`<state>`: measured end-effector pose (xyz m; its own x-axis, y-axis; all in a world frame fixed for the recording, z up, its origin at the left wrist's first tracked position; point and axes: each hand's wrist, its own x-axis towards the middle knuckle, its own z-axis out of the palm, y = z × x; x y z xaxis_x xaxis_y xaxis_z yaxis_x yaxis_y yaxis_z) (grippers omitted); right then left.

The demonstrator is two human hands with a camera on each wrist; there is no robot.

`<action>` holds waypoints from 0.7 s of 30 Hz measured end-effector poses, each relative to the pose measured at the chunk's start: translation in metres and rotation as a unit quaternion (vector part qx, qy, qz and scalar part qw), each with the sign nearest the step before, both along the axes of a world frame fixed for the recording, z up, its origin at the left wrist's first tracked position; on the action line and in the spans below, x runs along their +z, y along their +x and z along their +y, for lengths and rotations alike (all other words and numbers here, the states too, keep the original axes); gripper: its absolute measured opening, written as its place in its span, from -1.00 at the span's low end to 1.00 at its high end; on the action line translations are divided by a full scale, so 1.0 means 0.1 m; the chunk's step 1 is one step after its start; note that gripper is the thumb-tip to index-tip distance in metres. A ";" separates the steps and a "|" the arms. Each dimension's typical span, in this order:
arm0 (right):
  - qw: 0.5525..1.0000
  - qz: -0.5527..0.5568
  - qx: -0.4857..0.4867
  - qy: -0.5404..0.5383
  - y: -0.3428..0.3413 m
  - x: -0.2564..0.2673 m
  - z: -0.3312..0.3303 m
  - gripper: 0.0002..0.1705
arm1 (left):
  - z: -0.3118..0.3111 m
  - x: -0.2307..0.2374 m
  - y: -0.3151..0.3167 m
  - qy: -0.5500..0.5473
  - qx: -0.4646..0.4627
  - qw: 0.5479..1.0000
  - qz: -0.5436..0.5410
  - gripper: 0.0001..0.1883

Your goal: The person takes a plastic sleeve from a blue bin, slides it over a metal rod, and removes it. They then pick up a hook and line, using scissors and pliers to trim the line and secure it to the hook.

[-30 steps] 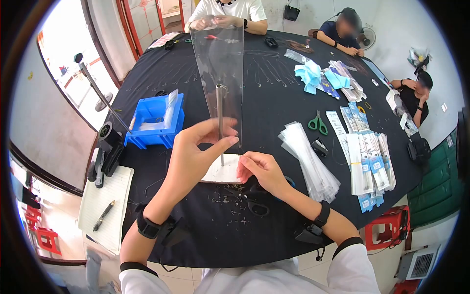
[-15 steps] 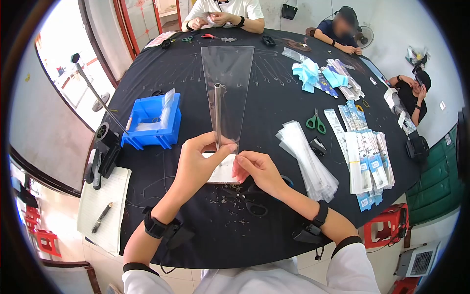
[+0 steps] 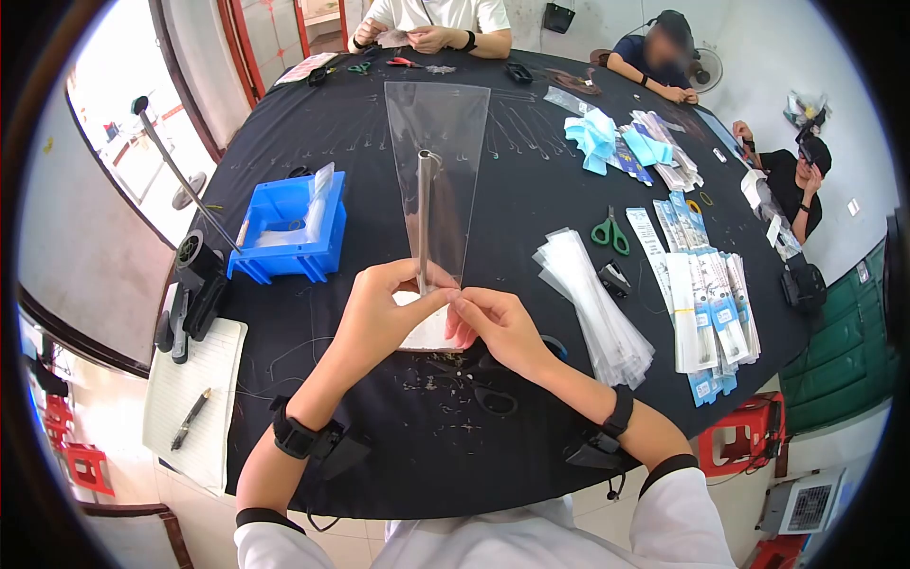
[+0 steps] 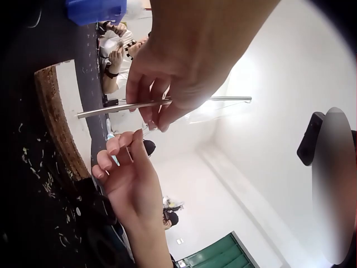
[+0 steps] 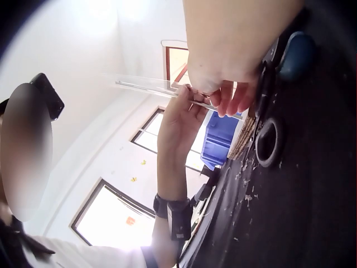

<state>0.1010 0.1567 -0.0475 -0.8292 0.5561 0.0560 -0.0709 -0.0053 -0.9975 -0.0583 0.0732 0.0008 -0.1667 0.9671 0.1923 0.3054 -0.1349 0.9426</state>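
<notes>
In the head view a thin metal rod [image 3: 424, 223] stands upright on a white-topped block [image 3: 425, 327]; the left wrist view shows the block's rough brown side [image 4: 58, 111]. A tall clear plastic sleeve [image 3: 457, 180] rises beside the rod, narrow end down. My left hand [image 3: 372, 313] pinches its lower end between thumb and fingers, with the rod passing behind the thumb side. My right hand [image 3: 502, 327] pinches at the sleeve's bottom corner, thumb and forefinger against the left fingertips. Black-handled scissors [image 3: 493, 400] lie just below the block.
Left are a blue bin [image 3: 294, 232], a tape dispenser [image 3: 197, 284] and a notebook [image 3: 204, 398] with a pen. Right are a fan of clear sleeves [image 3: 597, 313], green scissors [image 3: 611, 232] and packaged strips [image 3: 711, 303]. Several people sit around the black-covered table.
The left hand has come lower and closer to the right hand, and their fingertips now meet at the sleeve's bottom. The sleeve's top has dropped away from the person opposite.
</notes>
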 end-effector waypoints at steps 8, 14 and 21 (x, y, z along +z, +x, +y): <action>0.999 -0.004 -0.028 0.016 -0.01 0.03 -0.06 -0.63 | 0.00 -0.07 0.07 0.014 0.043 0.999 -0.019 -0.92; 0.999 -0.003 -0.036 0.023 -0.02 0.02 -0.06 -0.66 | 0.00 -0.09 0.10 0.013 0.053 0.998 -0.012 -0.91; 0.999 -0.012 -0.022 0.031 0.00 0.07 -0.05 -0.64 | -0.01 -0.08 0.08 0.034 0.024 0.999 0.010 -0.90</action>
